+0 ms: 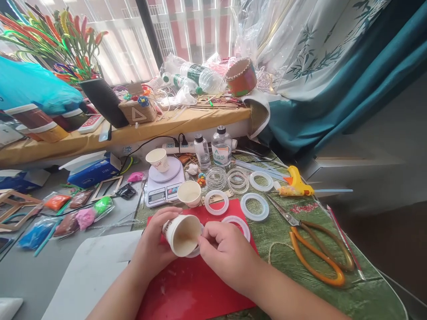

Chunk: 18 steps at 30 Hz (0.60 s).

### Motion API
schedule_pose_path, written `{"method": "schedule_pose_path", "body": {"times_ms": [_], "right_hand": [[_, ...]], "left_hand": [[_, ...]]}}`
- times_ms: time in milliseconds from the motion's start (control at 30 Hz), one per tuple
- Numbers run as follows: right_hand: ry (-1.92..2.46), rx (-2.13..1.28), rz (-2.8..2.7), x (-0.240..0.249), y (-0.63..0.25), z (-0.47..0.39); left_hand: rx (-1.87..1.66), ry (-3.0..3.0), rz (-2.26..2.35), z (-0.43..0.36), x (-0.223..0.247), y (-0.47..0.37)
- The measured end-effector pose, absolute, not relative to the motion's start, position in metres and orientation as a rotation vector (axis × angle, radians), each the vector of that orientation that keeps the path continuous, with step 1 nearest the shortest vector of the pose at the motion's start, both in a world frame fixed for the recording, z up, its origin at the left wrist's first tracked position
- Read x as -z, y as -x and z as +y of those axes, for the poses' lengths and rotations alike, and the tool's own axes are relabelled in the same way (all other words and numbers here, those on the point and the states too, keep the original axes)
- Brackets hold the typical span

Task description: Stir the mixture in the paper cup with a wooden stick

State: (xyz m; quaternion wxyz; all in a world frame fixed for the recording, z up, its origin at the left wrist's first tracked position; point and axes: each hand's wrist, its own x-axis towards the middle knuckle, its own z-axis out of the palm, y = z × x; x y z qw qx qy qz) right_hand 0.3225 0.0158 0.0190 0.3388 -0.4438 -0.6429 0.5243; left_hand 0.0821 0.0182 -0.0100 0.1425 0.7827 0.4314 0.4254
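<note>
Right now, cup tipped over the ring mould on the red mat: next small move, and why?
Probably tip the paper cup slightly further. The left hand holds it on its side, mouth toward the camera, with a pale residue inside; its rim sits over a ring mould that the right hand steadies on the red mat. Nothing visibly flows yet.

The table (333, 293) has a green cover. A red mat (200, 293) lies on it right under both hands. A white board (93, 271) lies just left of the left hand. Orange scissors (316, 249) lie to the right of the right hand. A yellow glue gun (296, 184) sits farther back on the right. White rings (255, 206) lie just past the hands. A small scale (165, 186) stands behind the left hand, with a paper cup (189, 193) beside it. Little bags of coloured clay (85, 218) lie far to the left.
</note>
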Motion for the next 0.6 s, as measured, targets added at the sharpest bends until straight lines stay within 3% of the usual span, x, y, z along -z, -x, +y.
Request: {"method": "schedule_pose_path", "body": {"times_ms": [333, 600], "right_hand": [[1.137, -1.134, -1.755, -0.0177, -0.3231, 0.0161], [1.105, -1.248, -1.742, -0.0225, -0.3270, 0.0213]], "left_hand": [[-1.215, -2.270, 1.262, 0.0184, 0.0115, -0.0798], [-1.227, -2.252, 1.256, 0.0207, 0.0138, -0.0791]]}}
